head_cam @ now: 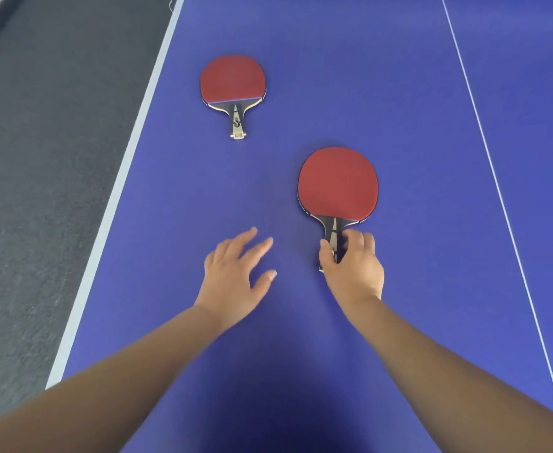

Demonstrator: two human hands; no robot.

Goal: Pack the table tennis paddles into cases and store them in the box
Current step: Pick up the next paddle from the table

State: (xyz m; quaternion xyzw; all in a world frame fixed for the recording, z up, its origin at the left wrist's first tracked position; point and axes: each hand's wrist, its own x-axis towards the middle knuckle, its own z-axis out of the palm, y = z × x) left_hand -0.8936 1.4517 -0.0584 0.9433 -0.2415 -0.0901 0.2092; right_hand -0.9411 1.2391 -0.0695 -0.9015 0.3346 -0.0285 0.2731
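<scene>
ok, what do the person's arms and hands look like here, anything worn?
Both forearms are bare up to the frame edge: no sleeves, gloves or watch in view. The left hand and right hand show no rings or markings; fingernails look plain.

near paddle (337, 184): matt red rubber face, pale wood edge | far paddle (232, 79): same rubber, lacquered wood handle | table (399, 93): smooth matt blue | floor (40, 158): rough grey carpet

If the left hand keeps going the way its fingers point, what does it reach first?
Probably nothing: the left hand points up and right, between the far paddle and the near paddle, over bare blue table. Depth is uncertain.
</scene>
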